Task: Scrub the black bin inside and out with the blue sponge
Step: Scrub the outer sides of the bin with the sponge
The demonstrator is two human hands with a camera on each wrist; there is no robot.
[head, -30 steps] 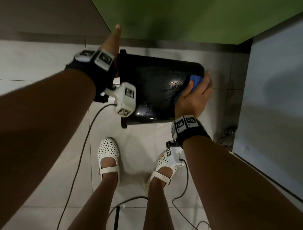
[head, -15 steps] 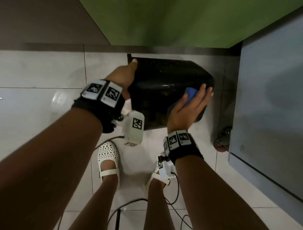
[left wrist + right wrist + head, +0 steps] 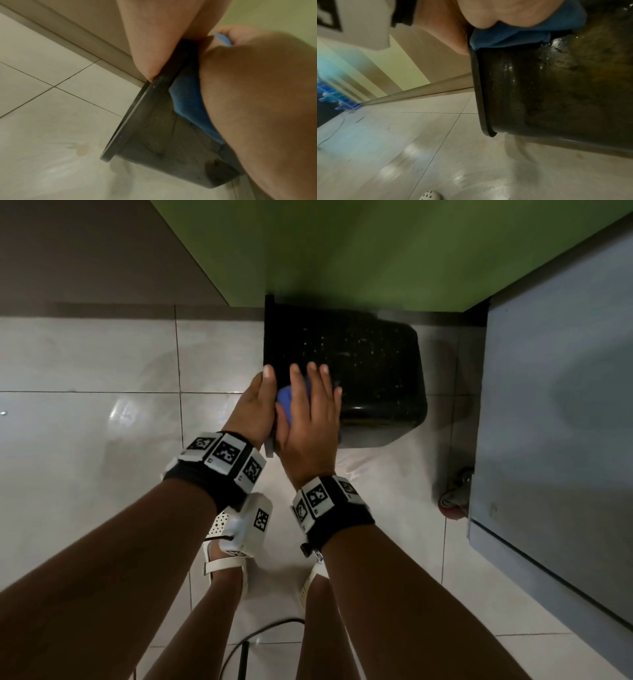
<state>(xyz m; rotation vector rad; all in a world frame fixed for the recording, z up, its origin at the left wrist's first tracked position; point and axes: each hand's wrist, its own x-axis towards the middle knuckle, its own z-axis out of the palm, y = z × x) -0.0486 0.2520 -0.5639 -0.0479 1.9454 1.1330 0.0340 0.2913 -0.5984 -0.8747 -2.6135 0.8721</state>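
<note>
The black bin [image 3: 359, 364] lies on its side on the tiled floor, its rim to the left and its base to the right. My left hand [image 3: 257, 405] holds the rim at the near left corner, thumb along the rim's outer edge [image 3: 150, 47]; its other fingers are hidden. My right hand [image 3: 308, 412] presses the blue sponge [image 3: 285, 400] against the bin's upper side right beside the rim, fingers spread over it and thumb at its edge. The left wrist view shows the sponge [image 3: 187, 100] squeezed under the right palm [image 3: 257, 108]. Droplets speckle the bin wall [image 3: 539, 94] below the sponge [image 3: 513, 33].
A green panel [image 3: 342, 251] overhangs the bin at the back. A grey-blue cabinet [image 3: 555, 405] on a caster [image 3: 455, 498] stands close on the right. The floor [image 3: 102, 422] around the bin is wet. My feet in white shoes [image 3: 222, 529] and a cable [image 3: 260, 631] are just below.
My right hand slid the sponge from the bin's base end leftward to the rim. My left hand moved down the rim toward me, and both hands now meet.
</note>
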